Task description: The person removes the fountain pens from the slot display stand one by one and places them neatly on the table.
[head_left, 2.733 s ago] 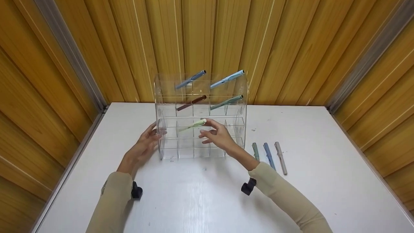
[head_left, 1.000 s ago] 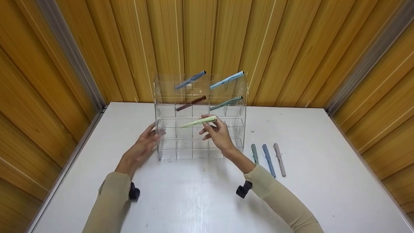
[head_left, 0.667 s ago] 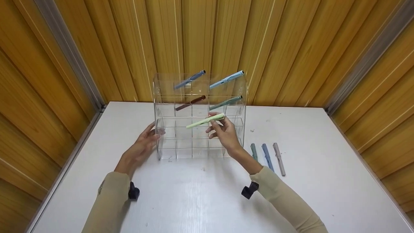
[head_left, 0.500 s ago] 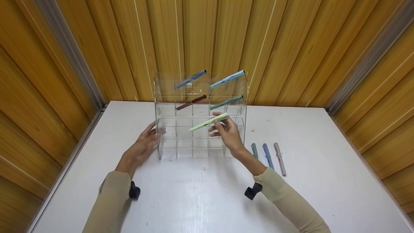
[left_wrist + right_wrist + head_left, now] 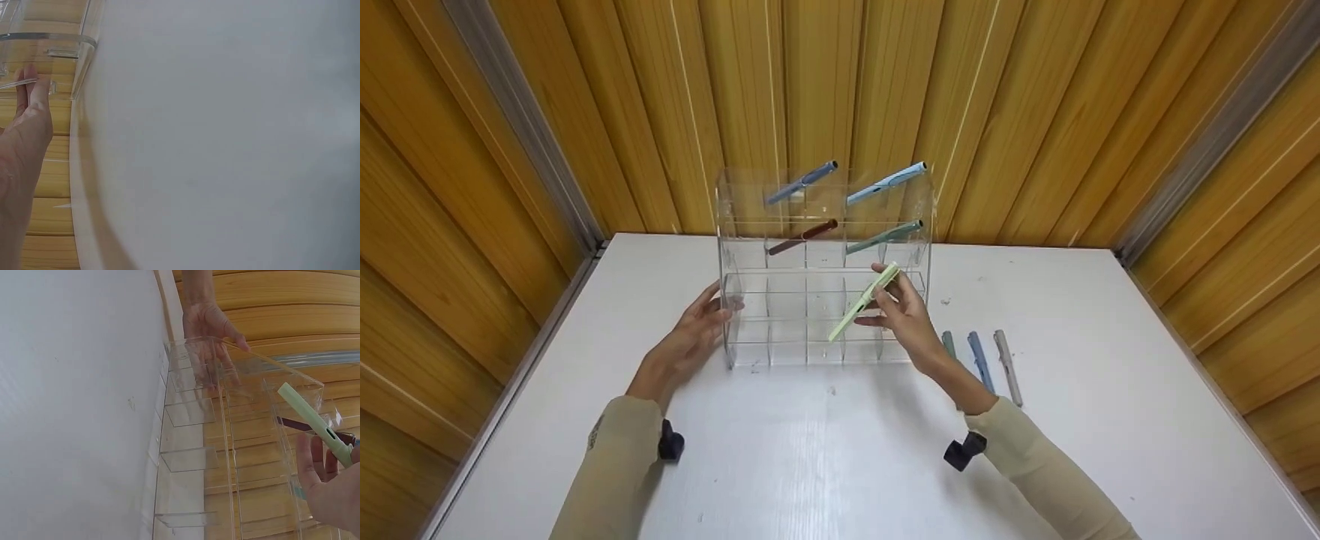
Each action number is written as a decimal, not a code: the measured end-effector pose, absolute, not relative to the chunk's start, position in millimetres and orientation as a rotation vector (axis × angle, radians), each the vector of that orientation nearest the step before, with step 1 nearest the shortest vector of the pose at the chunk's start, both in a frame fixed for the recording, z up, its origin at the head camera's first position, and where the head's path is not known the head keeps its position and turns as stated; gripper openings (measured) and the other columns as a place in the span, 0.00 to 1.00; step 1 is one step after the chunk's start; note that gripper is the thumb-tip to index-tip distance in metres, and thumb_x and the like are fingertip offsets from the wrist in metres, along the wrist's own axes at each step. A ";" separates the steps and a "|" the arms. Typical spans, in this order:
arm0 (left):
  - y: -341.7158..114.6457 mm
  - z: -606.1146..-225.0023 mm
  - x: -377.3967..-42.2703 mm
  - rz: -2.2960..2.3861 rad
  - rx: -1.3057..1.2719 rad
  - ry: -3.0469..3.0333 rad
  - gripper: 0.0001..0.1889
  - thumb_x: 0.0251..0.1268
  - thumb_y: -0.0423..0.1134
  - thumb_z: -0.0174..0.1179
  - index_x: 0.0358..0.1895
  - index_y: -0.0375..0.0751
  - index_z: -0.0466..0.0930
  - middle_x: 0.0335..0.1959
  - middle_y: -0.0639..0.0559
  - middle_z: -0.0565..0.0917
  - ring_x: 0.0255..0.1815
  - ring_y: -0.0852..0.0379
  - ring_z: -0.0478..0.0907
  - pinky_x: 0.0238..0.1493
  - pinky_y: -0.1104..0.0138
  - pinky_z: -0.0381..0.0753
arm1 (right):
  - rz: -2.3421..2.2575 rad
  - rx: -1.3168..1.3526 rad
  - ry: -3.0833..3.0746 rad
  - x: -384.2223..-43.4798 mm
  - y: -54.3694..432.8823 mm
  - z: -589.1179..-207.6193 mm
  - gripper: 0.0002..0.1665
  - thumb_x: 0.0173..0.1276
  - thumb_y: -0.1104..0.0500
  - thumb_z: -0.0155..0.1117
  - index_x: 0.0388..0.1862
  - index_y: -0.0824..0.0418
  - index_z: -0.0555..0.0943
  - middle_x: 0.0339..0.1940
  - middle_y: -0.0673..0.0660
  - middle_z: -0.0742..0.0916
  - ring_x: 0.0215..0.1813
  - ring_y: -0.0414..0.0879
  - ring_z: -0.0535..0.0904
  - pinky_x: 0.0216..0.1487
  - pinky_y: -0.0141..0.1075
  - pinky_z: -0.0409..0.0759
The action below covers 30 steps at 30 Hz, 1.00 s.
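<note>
A clear acrylic tiered rack stands on the white table. My right hand pinches a pale green pen near its upper end, in front of the rack's lower tiers. The pen slants, with its lower end pointing down and left. In the right wrist view the same pen sticks out from my fingers. My left hand rests against the rack's left side, its fingers fairly straight and partly seen through the clear wall. The left wrist view shows that hand at the panel edge.
Higher in the rack lean a dark blue pen, a light blue pen, a maroon pen and a teal pen. Right of it lie a green pen, a blue pen and a grey pen. Wood-patterned walls surround the table.
The pale green pen, earlier leaning in the rack's third tier, has come out in my right hand. It has shifted right and tilted more steeply. My left hand stays put.
</note>
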<state>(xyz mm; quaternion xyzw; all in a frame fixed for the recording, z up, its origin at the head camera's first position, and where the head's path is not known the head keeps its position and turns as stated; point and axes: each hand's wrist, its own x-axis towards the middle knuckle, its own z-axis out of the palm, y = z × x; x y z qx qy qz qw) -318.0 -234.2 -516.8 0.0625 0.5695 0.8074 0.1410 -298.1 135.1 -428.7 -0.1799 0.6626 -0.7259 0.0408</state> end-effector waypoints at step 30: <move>-234.1 -514.6 -316.5 2.339 0.119 1.624 0.42 0.75 0.36 0.58 0.84 0.59 0.45 0.80 0.46 0.59 0.85 0.46 0.50 0.85 0.48 0.39 | -2.088 -0.418 2.104 -291.3 192.0 -431.9 0.31 0.80 0.61 0.56 0.78 0.63 0.65 0.54 0.58 0.80 0.48 0.45 0.86 0.44 0.44 0.91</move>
